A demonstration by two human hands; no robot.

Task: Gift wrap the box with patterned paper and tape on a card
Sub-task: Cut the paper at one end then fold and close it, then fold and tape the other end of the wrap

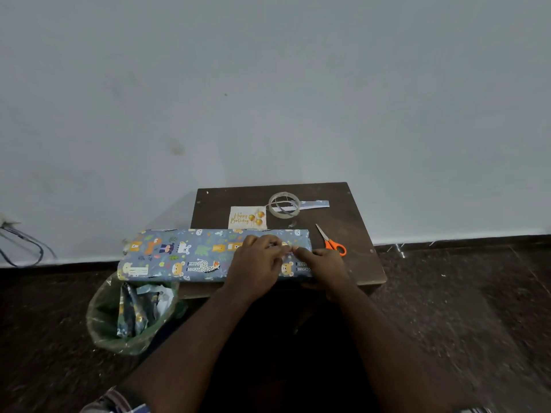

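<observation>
A long box wrapped in blue animal-patterned paper (185, 253) lies across the small dark wooden table (351, 222), its left end overhanging the table's edge. My left hand (255, 263) and my right hand (323, 262) rest on the box's right part, fingertips meeting at the top face. The fingers look curled there, maybe pinching something small, but it is too small to tell. Behind the box lie a cream "Happy Birthday" card (247, 217) and a clear tape roll (283, 204).
Orange-handled scissors (331, 241) lie right of the box on the table. A strip of paper (313, 204) lies by the tape roll. A green-lined bin (131, 314) with paper scraps stands on the dark floor at the left. A wall is close behind.
</observation>
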